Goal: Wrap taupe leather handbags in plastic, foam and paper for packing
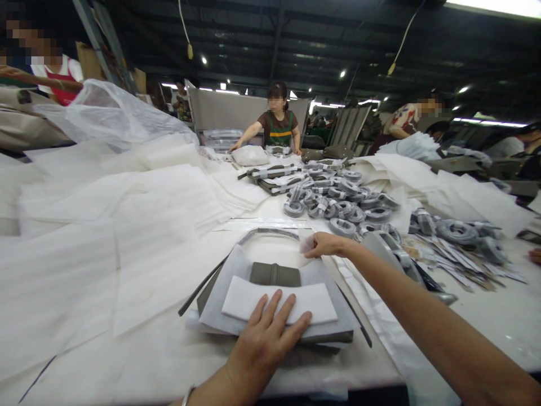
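A grey-green handbag (325, 340) lies on the table in front of me, partly covered by a sheet of thin white tissue paper (215, 307). Across its front rests a white foam pad (240, 299). My left hand (268, 341) presses flat on this pad, fingers spread. Above the pad a grey-green strap tab (275, 275) shows. The bag's handle (270, 231) arches away from me, wrapped in thin grey covering. At the handle's right side my right hand (327, 246) pinches a small translucent white sheet (306, 243). Dark strap ends stick out on both sides.
Stacks of white sheets (156, 225) cover the left side. Several wrapped, coiled straps (342, 208) are heaped ahead to the right, near flat card pieces (460, 262). A person in a green apron (279, 127) stands across the table. More white sheets (448, 186) lie far right.
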{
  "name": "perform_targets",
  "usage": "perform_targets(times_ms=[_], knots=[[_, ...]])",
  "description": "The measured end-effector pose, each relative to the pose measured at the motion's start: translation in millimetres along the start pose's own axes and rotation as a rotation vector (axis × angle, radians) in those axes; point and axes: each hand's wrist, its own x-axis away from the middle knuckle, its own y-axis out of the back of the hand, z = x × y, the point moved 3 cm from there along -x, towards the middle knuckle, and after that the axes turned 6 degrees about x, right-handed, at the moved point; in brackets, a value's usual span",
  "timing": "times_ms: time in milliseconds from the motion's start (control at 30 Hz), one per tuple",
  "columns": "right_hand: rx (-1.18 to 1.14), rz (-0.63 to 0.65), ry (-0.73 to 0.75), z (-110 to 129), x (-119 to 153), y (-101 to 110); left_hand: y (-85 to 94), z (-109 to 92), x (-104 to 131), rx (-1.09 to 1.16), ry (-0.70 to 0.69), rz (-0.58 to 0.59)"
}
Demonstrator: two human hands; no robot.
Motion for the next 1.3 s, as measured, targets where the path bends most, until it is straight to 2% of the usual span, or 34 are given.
perform_targets(times_ms=[133,267,333,400,500,600,733,833,967,1133,1300], knots=[[0.161,-0.143,0.013,-1,-17,1,-0.2,-1,-2,0.021,0.055,-0.018],[0.347,-0.334,0.044,9,-31,3,4.0,-1,-7,0.002,0.026,-0.033],[0.434,-0.412,0.101,15,-34,2,6.7,0,-9,-0.010,0.012,-0.050],[0.504,-0.438,0.190,19,-34,-2,8.6,1,-10,-0.016,0.016,-0.057],[0.577,-0.384,0.320,18,-31,-10,9.1,1,-11,-0.014,0.024,-0.051],[0.611,-0.276,0.397,10,-28,-14,8.8,1,-11,-0.016,0.017,-0.052],[0.600,-0.104,0.442,3,-26,-10,9.7,2,-12,-0.009,0.019,-0.060],[0.568,-0.026,0.436,0,-24,-4,10.9,3,-13,-0.004,0.023,-0.064],[0.538,-0.082,0.360,-3,-25,-4,12.0,2,-14,-0.011,0.020,-0.065],[0.557,-0.194,0.251,-1,-33,-18,11.7,1,-13,-0.010,0.028,-0.065],[0.572,-0.182,0.118,3,-41,-22,10.3,1,-13,-0.003,0.039,-0.068]])
